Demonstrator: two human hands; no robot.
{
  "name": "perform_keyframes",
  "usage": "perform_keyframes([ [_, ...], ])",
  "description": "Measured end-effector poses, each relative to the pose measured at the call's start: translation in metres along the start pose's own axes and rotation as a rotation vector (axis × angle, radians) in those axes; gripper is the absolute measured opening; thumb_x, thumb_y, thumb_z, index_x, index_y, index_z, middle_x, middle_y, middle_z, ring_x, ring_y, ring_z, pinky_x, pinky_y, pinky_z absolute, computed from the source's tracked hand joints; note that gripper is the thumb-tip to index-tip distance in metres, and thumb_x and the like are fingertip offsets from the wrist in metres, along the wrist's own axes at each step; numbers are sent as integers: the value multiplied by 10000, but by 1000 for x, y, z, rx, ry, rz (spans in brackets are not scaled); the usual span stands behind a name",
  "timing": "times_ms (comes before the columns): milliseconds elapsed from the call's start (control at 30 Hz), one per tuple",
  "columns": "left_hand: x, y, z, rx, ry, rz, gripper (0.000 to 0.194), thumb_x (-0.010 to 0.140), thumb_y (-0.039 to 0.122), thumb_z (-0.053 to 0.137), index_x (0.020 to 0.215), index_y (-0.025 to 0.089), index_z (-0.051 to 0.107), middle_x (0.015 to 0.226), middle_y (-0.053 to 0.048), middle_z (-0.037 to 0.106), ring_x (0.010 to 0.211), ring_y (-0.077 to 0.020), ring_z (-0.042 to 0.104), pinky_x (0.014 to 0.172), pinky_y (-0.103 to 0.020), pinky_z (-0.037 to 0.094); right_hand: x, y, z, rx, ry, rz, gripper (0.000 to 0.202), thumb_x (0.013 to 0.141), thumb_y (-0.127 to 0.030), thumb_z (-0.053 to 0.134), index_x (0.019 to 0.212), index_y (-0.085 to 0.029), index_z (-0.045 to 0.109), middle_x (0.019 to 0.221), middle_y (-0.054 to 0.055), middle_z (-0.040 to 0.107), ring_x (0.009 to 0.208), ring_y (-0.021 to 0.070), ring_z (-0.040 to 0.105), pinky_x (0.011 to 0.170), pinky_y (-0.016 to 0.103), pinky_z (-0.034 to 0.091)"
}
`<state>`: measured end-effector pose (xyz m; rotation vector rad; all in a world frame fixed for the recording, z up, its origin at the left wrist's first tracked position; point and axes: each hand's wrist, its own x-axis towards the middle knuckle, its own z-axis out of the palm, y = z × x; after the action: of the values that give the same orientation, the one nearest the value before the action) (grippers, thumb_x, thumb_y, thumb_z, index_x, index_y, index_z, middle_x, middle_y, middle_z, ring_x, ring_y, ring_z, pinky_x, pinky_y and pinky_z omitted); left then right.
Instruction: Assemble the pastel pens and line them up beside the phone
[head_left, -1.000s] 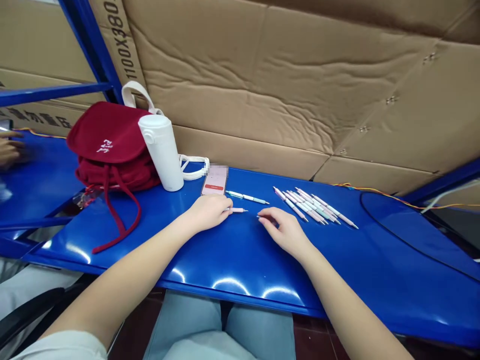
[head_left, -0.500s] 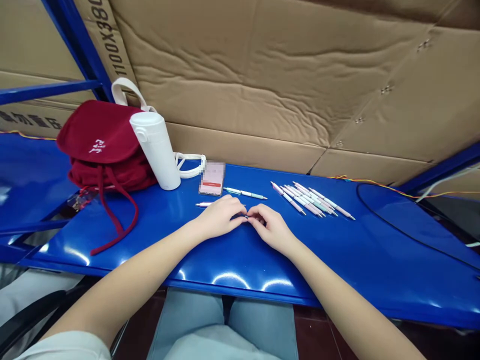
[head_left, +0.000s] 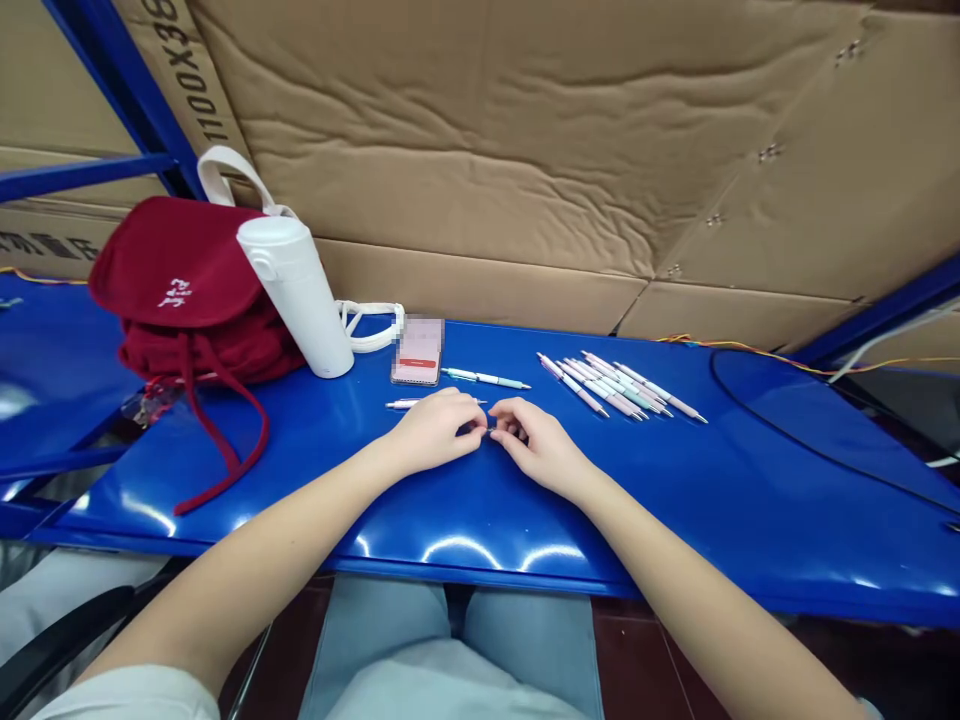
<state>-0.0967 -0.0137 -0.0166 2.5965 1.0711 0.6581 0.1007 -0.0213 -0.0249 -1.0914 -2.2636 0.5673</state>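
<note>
Over the blue table (head_left: 480,510), my left hand (head_left: 439,430) pinches thumb against fingers. My right hand (head_left: 536,440) faces it, closed in the same kind of pinch. Between the fingertips shows a tiny dark bit of something, too small to name. Partly covered by my left hand lies a pink pen (head_left: 401,404). Just beyond it rests a light blue and white pen (head_left: 487,379). To the right of my right hand, several pink, white and green pens (head_left: 611,385) lie side by side in a loose bunch.
A phone (head_left: 418,350) lies behind my left hand. At the left stand a white bottle (head_left: 296,295) and a red bag (head_left: 187,270) with hanging straps. Cardboard (head_left: 450,150) walls the back. A black cable (head_left: 810,455) curves along the right side.
My fingertips have drawn slightly apart, the left hand's fingers curling in more. The whole view has shifted a little; the pens and other things lie as before.
</note>
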Motion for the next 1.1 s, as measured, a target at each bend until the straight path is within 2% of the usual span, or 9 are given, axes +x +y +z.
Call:
perform_keyframes([
  [167, -1, -10, 0, 17, 49, -32, 158, 848, 233, 498, 805, 191, 643, 818, -21, 640, 794, -166, 543, 752, -297, 438, 2, 6, -9, -171, -46, -74, 116, 847, -144, 495, 892, -194, 590, 882, 59, 633, 831, 196, 557, 790, 363, 449],
  [267, -1, -13, 2, 23, 53, -17, 180, 872, 252, 486, 837, 196, 653, 841, -29, 645, 811, -170, 549, 774, -308, 441, 2, 6, -8, -239, -58, -79, 168, 839, -200, 540, 995, -190, 602, 955, 83, 622, 892, 220, 549, 818, 390, 439],
  [333, -1, -11, 4, 24, 56, 7, 190, 886, 265, 479, 863, 197, 655, 853, -30, 649, 817, -169, 551, 784, -312, 440, 2, 5, -6, -248, -24, -97, 205, 842, -246, 554, 1034, -194, 601, 999, 93, 614, 933, 230, 543, 830, 397, 431],
  [467, 0, -6, 5, 18, 72, 38, 208, 911, 287, 464, 917, 195, 650, 892, -26, 660, 845, -161, 558, 805, -297, 439, 3, 2, -3, -236, 46, -125, 131, 877, -216, 499, 904, -199, 626, 908, 66, 641, 889, 212, 554, 814, 375, 417],
  [533, -1, -8, 1, 58, 84, 9, 219, 905, 321, 482, 978, 190, 642, 944, -32, 660, 879, -169, 562, 830, -303, 439, 3, 3, -4, -213, 84, -108, 115, 869, -191, 503, 860, -199, 617, 850, 51, 653, 841, 203, 563, 795, 366, 419],
  [633, -2, -17, -9, 222, 78, -111, 336, 852, 410, 543, 1092, 186, 614, 1071, -69, 630, 964, -230, 552, 870, -365, 433, 4, 6, -7, -182, 165, -67, 94, 844, -171, 520, 818, -199, 606, 805, 46, 657, 793, 199, 572, 763, 359, 438],
  [733, -4, -29, -18, 346, -10, -193, 319, 844, 400, 532, 1052, 185, 644, 1035, -89, 637, 960, -265, 555, 845, -396, 444, 3, 10, -9, -164, 211, -19, 105, 826, -154, 519, 808, -202, 610, 801, 48, 653, 785, 202, 583, 728, 351, 461],
  [833, -5, -32, -22, 349, -80, -203, 278, 888, 343, 459, 967, 181, 670, 957, -80, 656, 898, -239, 583, 796, -362, 460, 4, 12, -9, -150, 201, 9, 130, 825, -145, 507, 821, -201, 624, 832, 51, 666, 816, 207, 595, 748, 359, 472],
  [1100, -7, -22, -21, 254, -27, -138, 255, 909, 333, 437, 967, 195, 644, 954, -47, 634, 857, -196, 597, 748, -304, 467, 4, 15, -8, -152, 269, 60, 133, 816, -149, 524, 836, -185, 650, 803, 52, 661, 789, 202, 604, 728, 345, 485],
])
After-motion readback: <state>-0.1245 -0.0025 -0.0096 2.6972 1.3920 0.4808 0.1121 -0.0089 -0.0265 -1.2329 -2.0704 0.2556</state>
